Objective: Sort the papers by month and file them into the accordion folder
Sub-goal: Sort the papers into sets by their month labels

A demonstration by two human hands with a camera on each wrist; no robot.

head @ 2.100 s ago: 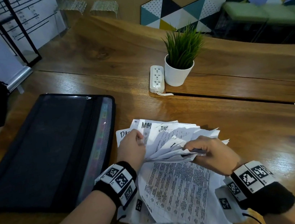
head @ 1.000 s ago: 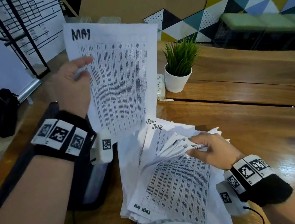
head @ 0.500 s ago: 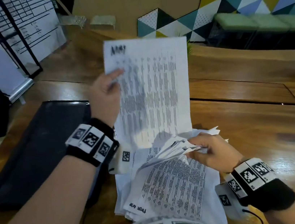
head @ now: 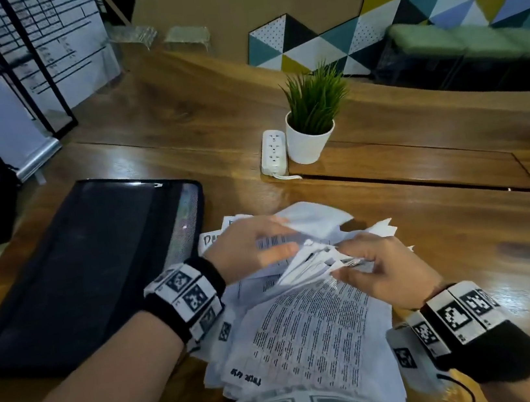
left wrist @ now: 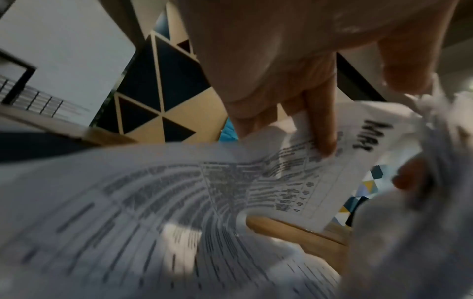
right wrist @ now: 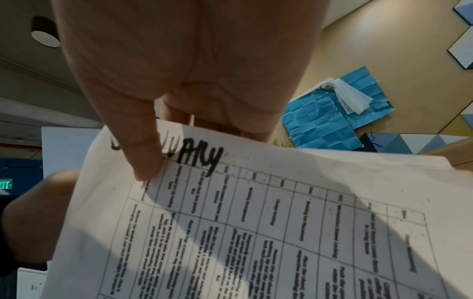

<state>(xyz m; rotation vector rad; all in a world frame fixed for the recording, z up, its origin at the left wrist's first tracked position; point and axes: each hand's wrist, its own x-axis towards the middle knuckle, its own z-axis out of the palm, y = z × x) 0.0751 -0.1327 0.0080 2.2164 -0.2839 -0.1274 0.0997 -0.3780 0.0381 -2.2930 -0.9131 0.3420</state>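
Left hand (head: 249, 247) sits over the far left part of the papers (head: 312, 330), thumb and fingers closed on one sheet; the left wrist view shows that sheet (left wrist: 332, 161) headed "MAY", with a fingertip pressed on its printed face. The sheet curves up and away toward 1 o'clock from the hand, motion-blurred in the head view. Right hand (head: 382, 273) is at 3 o'clock of the left, close beside it, fingers curled round a fanned bundle of lifted sheet edges (head: 313, 262). In the right wrist view the thumb (right wrist: 143, 149) pins a sheet (right wrist: 256, 222) whose heading ends "UARY"; the first letters are hidden behind the thumb, so I can't tell which month. The rest of the papers lie in a loose, uneven stack on the table (head: 466, 240) right in front of the person, at 6 o'clock in the head view, printed tables face up. A sheet edge starting "D" pokes out at the stack's 11 o'clock; the rest of it is covered. Folder (head: 88, 259) lies flat at 9 o'clock of the stack, just beside it, black, with the pleated pocket edge facing the papers. Neither hand touches it. Plant (head: 312, 126) and power strip (head: 272, 152) stand side by side at 12 o'clock, well apart from the stack.
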